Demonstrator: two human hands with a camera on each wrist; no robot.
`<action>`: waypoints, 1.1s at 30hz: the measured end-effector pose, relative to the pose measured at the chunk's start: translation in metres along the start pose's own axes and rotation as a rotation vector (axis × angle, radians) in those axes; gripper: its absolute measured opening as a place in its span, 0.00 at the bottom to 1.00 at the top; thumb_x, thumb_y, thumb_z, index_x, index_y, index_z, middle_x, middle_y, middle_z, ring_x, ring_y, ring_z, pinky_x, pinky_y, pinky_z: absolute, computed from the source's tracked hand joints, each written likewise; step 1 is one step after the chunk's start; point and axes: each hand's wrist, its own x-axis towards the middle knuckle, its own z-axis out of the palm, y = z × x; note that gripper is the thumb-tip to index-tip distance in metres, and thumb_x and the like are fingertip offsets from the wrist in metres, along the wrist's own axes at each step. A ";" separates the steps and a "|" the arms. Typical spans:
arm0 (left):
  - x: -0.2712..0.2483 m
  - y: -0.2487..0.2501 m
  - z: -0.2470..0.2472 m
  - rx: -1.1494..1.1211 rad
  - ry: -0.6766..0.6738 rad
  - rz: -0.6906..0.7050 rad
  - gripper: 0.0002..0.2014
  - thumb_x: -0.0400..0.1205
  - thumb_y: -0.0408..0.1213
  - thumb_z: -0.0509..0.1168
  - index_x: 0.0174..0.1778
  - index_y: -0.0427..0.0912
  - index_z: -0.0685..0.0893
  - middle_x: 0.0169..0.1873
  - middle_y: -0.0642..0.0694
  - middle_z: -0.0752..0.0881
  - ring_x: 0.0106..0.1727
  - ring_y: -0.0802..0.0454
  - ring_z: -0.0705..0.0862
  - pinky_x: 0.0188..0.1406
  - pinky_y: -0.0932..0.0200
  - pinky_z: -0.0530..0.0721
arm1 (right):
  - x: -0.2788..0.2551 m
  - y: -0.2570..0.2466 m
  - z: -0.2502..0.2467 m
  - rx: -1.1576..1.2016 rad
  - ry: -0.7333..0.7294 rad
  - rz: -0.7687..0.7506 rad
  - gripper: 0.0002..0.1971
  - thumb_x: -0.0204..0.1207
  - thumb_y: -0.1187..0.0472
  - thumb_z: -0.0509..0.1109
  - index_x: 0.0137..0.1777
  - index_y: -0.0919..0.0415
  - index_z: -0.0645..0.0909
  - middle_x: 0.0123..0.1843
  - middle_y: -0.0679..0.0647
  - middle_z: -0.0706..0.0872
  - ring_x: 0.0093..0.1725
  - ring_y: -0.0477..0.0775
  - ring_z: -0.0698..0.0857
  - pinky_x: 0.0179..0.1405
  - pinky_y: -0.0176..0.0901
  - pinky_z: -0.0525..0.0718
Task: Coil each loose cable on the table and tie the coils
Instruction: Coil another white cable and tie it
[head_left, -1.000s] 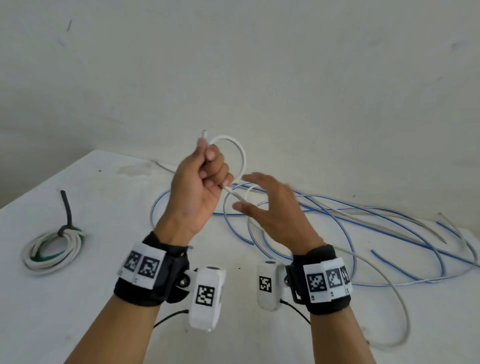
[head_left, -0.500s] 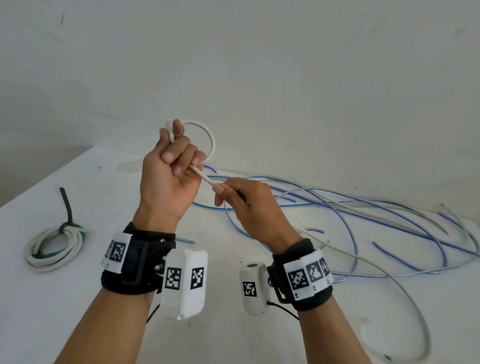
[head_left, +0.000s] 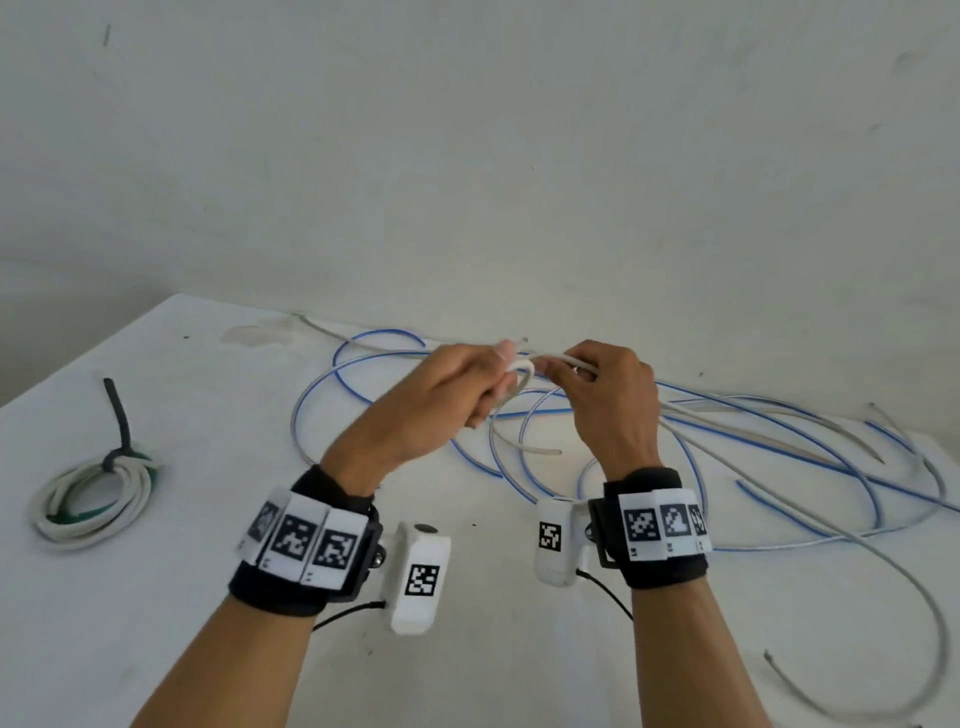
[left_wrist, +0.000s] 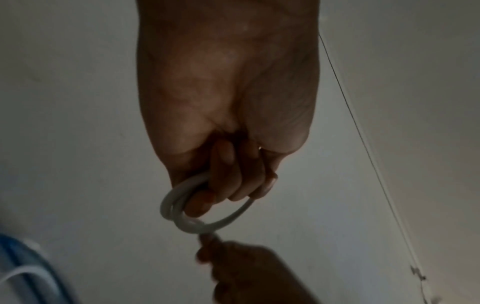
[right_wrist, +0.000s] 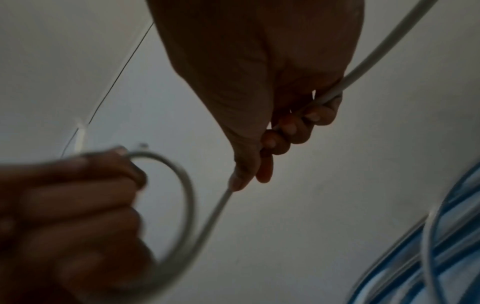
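My left hand (head_left: 467, 389) grips a small loop of the white cable (head_left: 524, 371) above the middle of the table; in the left wrist view the fingers (left_wrist: 228, 181) curl round the small white coil (left_wrist: 182, 214). Just to its right, my right hand (head_left: 602, 384) grips the same white cable (right_wrist: 384, 47), which runs through its curled fingers (right_wrist: 293, 127) and trails off to the right and down to the table's front (head_left: 883, 561). A long blue cable (head_left: 779, 436) lies loose in wide loops under and behind both hands.
A tied white-and-green coil (head_left: 93, 499) with a dark tie lies at the table's left. The white table (head_left: 182, 597) ends at a pale wall behind. A loose grey cable end (head_left: 769, 657) lies at the front right.
Both hands have dropped from in front of the wall toward the table. The left hand turned the loop sideways. The right hand has slid along the white cable and now grips it beside the loop.
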 end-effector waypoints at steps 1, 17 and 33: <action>0.000 -0.004 0.003 0.050 0.007 0.001 0.23 0.94 0.45 0.50 0.32 0.44 0.71 0.22 0.58 0.65 0.27 0.57 0.62 0.31 0.63 0.65 | 0.000 -0.001 0.000 0.045 0.009 -0.010 0.19 0.75 0.40 0.78 0.36 0.56 0.85 0.26 0.48 0.78 0.29 0.49 0.74 0.28 0.45 0.69; 0.010 -0.026 0.007 -0.235 0.659 0.047 0.20 0.94 0.42 0.50 0.48 0.37 0.84 0.33 0.49 0.88 0.34 0.51 0.80 0.30 0.61 0.79 | -0.033 -0.060 0.026 0.279 -0.291 -0.397 0.19 0.89 0.65 0.59 0.74 0.52 0.83 0.34 0.42 0.83 0.30 0.40 0.78 0.35 0.31 0.73; -0.004 0.002 -0.059 -1.109 0.395 0.122 0.21 0.92 0.38 0.48 0.32 0.47 0.75 0.18 0.55 0.62 0.19 0.56 0.54 0.26 0.63 0.69 | -0.013 -0.027 0.022 0.069 -0.073 -0.170 0.23 0.76 0.34 0.73 0.32 0.53 0.83 0.21 0.46 0.75 0.27 0.49 0.72 0.28 0.44 0.65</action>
